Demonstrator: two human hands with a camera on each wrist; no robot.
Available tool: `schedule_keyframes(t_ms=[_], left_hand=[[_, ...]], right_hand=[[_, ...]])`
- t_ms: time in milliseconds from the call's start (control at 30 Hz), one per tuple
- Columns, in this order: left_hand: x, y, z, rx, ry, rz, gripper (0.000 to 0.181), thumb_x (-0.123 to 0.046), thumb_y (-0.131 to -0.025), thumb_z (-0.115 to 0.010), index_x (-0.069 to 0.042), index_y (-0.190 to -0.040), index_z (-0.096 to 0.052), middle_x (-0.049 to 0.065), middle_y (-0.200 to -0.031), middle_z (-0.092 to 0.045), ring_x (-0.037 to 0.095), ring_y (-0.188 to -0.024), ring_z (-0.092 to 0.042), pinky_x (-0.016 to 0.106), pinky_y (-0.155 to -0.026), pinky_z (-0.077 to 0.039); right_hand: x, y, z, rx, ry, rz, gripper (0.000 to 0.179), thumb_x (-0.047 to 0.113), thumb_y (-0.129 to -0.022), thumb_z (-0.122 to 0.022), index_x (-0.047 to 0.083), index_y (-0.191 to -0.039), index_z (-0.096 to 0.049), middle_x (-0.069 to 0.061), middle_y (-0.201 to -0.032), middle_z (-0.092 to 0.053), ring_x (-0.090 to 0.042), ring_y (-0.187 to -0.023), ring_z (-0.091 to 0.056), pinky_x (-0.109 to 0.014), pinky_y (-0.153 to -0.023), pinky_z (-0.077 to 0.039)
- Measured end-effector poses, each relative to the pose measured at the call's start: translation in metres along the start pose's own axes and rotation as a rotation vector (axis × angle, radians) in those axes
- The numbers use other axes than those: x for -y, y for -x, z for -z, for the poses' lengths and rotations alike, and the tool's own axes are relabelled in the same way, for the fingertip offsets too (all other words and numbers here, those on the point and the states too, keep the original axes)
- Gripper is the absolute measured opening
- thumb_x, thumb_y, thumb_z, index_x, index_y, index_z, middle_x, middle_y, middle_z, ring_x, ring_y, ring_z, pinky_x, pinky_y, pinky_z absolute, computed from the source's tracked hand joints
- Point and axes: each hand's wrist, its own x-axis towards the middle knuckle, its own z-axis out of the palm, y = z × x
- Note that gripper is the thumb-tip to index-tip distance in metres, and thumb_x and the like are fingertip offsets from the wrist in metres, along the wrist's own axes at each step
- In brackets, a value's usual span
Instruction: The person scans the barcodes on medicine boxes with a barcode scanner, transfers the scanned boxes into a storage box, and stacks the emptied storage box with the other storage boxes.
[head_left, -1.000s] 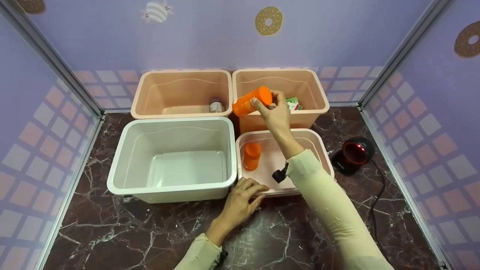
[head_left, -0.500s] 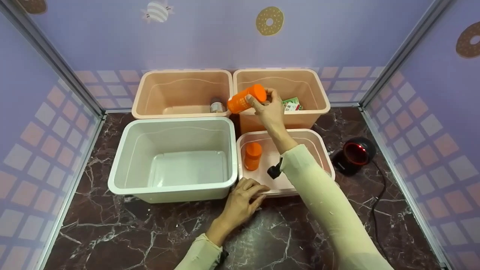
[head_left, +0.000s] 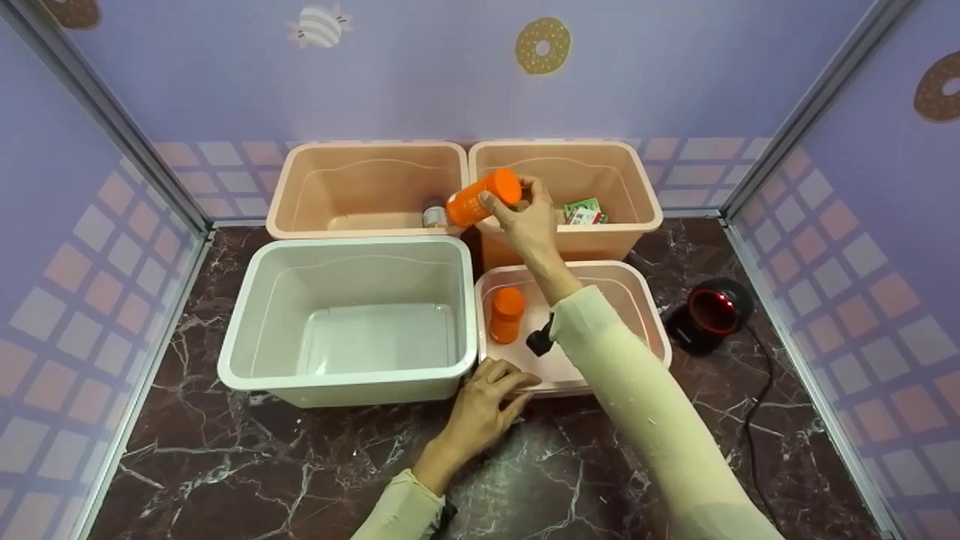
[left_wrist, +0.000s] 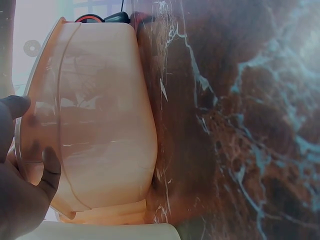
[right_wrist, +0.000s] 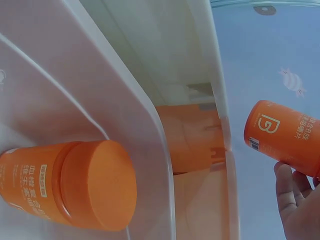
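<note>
My right hand (head_left: 531,225) holds an orange bottle (head_left: 474,204) with an orange cap, tilted, above the meeting rims of the two far bins. In the right wrist view, this held bottle (right_wrist: 285,132) shows a white logo and part of a barcode. A second orange bottle (head_left: 508,315) stands in the near right pink bin (head_left: 570,388); its capped end (right_wrist: 100,185) looms large in the right wrist view. My left hand (head_left: 480,405) grips the near left corner of that bin's rim, thumb against the outer wall (left_wrist: 100,115).
A white bin (head_left: 345,379) stands at near left. The far left bin (head_left: 364,232) holds a small jar (head_left: 433,217); the far right bin (head_left: 600,231) holds a green packet (head_left: 581,205) and a white-and-red one. A black scanner (head_left: 709,315) with a red-lit window and cable stands at right.
My right hand has carried the orange bottle left, from the far right bin's front corner toward the far left bin. The left hand stays on the rim.
</note>
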Motion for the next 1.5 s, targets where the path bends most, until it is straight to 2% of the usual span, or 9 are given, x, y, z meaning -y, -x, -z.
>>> schedule_keyframes(t_ms=[200, 433, 700, 933, 1200, 1500], left_hand=[[0.0, 0.001, -0.001, -0.006, 0.001, -0.009, 0.017, -0.026, -0.093, -0.07, -0.024, -0.109, -0.073, -0.008, -0.1, -0.065, 0.012, -0.095, -0.056, 0.029, -0.089, -0.047], [0.0, 0.001, 0.0, -0.018, -0.01, -0.028, 0.016, -0.025, -0.094, -0.069, -0.024, -0.109, -0.073, -0.008, -0.1, -0.065, 0.012, -0.095, -0.057, 0.029, -0.089, -0.047], [0.0, 0.002, -0.001, -0.005, -0.003, -0.02, 0.015, -0.026, -0.095, -0.067, -0.024, -0.109, -0.073, -0.007, -0.1, -0.064, 0.012, -0.094, -0.056, 0.029, -0.09, -0.046], [0.0, 0.001, -0.002, -0.029, -0.015, -0.046, 0.015, -0.025, -0.093, -0.069, -0.022, -0.108, -0.073, -0.006, -0.099, -0.064, 0.013, -0.094, -0.057, 0.03, -0.088, -0.048], [0.002, -0.001, -0.003, -0.046, -0.024, -0.07, 0.015, -0.024, -0.092, -0.071, -0.021, -0.107, -0.072, -0.005, -0.099, -0.064, 0.014, -0.094, -0.058, 0.031, -0.087, -0.049], [0.002, 0.0, -0.002, -0.043, -0.032, -0.061, 0.015, -0.025, -0.092, -0.071, -0.022, -0.107, -0.072, -0.006, -0.099, -0.064, 0.015, -0.094, -0.058, 0.032, -0.087, -0.049]], right_hand=[[0.001, 0.0, -0.007, 0.024, 0.035, -0.017, 0.057, 0.032, -0.081, -0.083, 0.009, -0.125, -0.055, -0.009, -0.121, -0.064, -0.02, -0.104, -0.065, -0.03, -0.091, -0.054], [0.0, 0.001, -0.014, 0.043, 0.097, -0.012, 0.063, 0.042, -0.079, -0.083, 0.013, -0.126, -0.054, -0.006, -0.119, -0.065, -0.017, -0.1, -0.067, -0.028, -0.087, -0.055], [-0.001, -0.003, -0.022, 0.051, 0.137, 0.002, 0.065, 0.041, -0.077, -0.085, 0.013, -0.127, -0.054, -0.008, -0.122, -0.066, -0.019, -0.104, -0.068, -0.029, -0.094, -0.054], [-0.003, -0.004, -0.03, 0.071, 0.204, -0.027, 0.066, 0.044, -0.078, -0.084, 0.015, -0.129, -0.053, -0.006, -0.122, -0.066, -0.019, -0.106, -0.068, -0.031, -0.097, -0.052], [-0.002, -0.006, -0.037, 0.091, 0.246, -0.02, 0.065, 0.045, -0.079, -0.083, 0.017, -0.13, -0.053, -0.005, -0.124, -0.066, -0.019, -0.107, -0.069, -0.033, -0.099, -0.051], [-0.004, -0.007, -0.045, 0.125, 0.281, -0.012, 0.069, 0.045, -0.078, -0.083, 0.016, -0.132, -0.051, -0.005, -0.126, -0.066, -0.018, -0.106, -0.07, -0.031, -0.097, -0.052]])
